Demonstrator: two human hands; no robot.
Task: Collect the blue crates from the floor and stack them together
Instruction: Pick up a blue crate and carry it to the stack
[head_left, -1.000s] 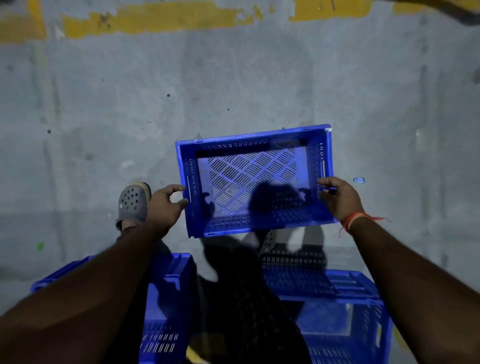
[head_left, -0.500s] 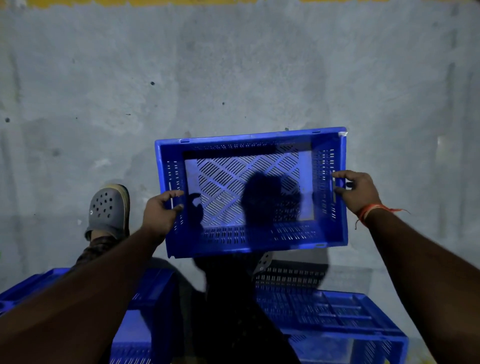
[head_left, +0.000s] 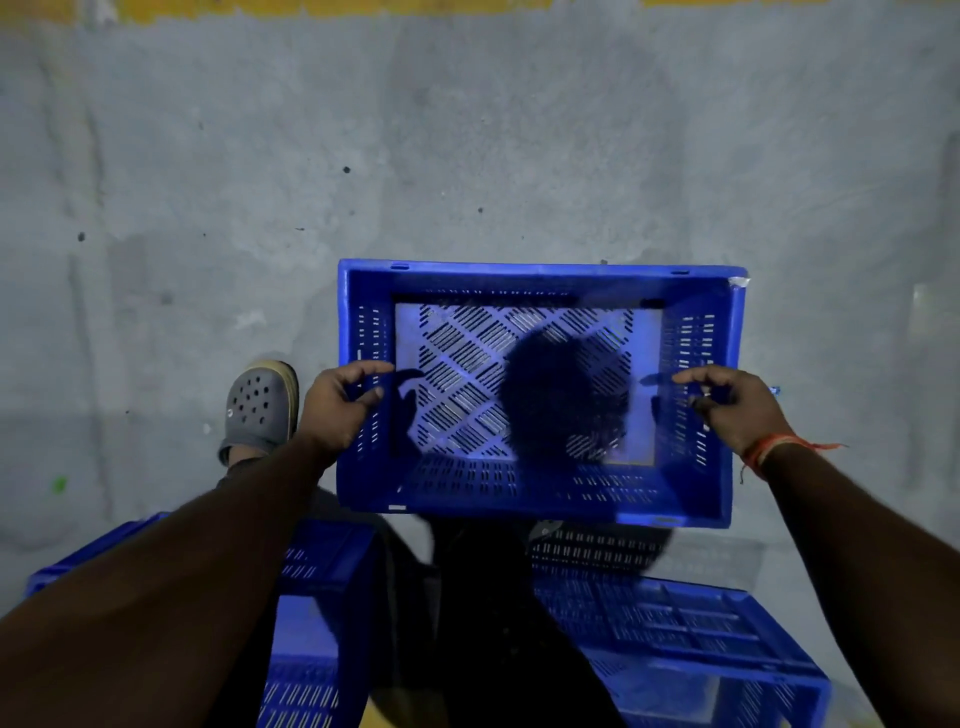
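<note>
On the grey concrete floor (head_left: 467, 130), with a worn yellow line along its far edge, the largest thing in view is an open blue crate (head_left: 540, 491), held up in front of the person, open side up, its slotted base showing. It appears to be off the floor, since its shadow falls on what lies below, though how high it is cannot be told. Nearer the person, at the bottom edge of the view, two more blue crates lie on the floor: the right-hand crate (head_left: 691, 634) just below the held one, and the left-hand crate (head_left: 322, 597), partly hidden behind the left forearm. A foot in a grey perforated clog (head_left: 258, 402) stands on the floor just left of the held crate.

The left hand (head_left: 337, 402) has its grip closed on the crate's left wall, thumb inside, fingers wrapped outside at the handle slot. The right hand (head_left: 737, 410), with an orange thread at the wrist, grips the right wall the same way.

The step in hand looks like carrying one collected crate toward the others. The next move probably calls for lining its corners up over one of the floor crates, most likely the right-hand one, and lowering it level so it seats squarely before either grip lets go.
</note>
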